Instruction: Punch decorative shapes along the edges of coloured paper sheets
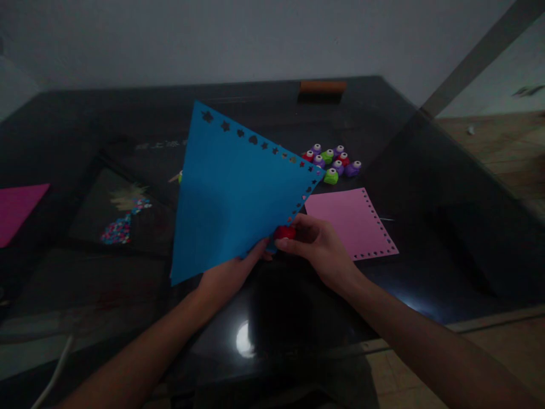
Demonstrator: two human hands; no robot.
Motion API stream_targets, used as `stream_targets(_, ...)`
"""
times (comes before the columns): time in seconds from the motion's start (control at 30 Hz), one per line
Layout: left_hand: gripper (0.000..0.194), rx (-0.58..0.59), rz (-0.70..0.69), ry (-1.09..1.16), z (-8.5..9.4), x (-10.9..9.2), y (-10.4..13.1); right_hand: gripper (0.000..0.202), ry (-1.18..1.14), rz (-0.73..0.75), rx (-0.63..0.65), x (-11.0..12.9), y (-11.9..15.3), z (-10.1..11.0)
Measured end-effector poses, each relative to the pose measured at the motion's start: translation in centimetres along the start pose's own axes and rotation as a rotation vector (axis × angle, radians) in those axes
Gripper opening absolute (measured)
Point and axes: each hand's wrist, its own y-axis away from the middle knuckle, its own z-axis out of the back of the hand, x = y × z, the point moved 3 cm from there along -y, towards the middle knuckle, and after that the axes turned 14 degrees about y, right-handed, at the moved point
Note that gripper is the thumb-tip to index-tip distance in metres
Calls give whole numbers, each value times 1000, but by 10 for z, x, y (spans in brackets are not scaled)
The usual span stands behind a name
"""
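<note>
My left hand [232, 272] grips the lower edge of a blue sheet of paper [230, 193], partly hidden behind it. Small shapes such as stars and hearts are punched along two of the sheet's edges. Between the fingers of my right hand [317, 241] is a red craft punch [285, 233], set at the sheet's lower right edge near the end of a row of holes. Beneath the right hand lies a pink sheet [340, 218] with holes along two edges.
Several purple, green and red craft punches [336, 162] stand behind the blue sheet's right corner. Punched-out confetti [119, 230] lies in a pile at left, near a magenta sheet [19, 213]. A brown cylinder [322, 87] rests at the dark table's [255, 88] back edge.
</note>
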Motion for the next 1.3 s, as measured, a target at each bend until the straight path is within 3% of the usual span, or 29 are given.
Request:
stream_targets(0.33, 30, -35, 15, -90, 3, -7, -4, 23, 24, -5, -8, 2, 1, 0)
stream_targets(0.57, 32, -136, 95, -70, 5, -15, -10, 33, 100, -38, -51, 1, 2, 2)
stream_targets(0.8, 28, -69, 13, -31, 5, -5, -3, 31, 93, -59, -33, 1, 2, 1)
stream_targets(0.9, 29, -58, -3, -46, 5, -10, -6, 31, 93, -53, -37, 1, 2, 2)
stream_targets(1.03, 34, -138, 58, -34, 8, -19, -12, 31, 92, -36, -36, 1, 3, 2)
stream_targets(1.3, 30, -150, 1, -48, 1, -3, 0, 32, 71, 4, 22, 2, 6, 1)
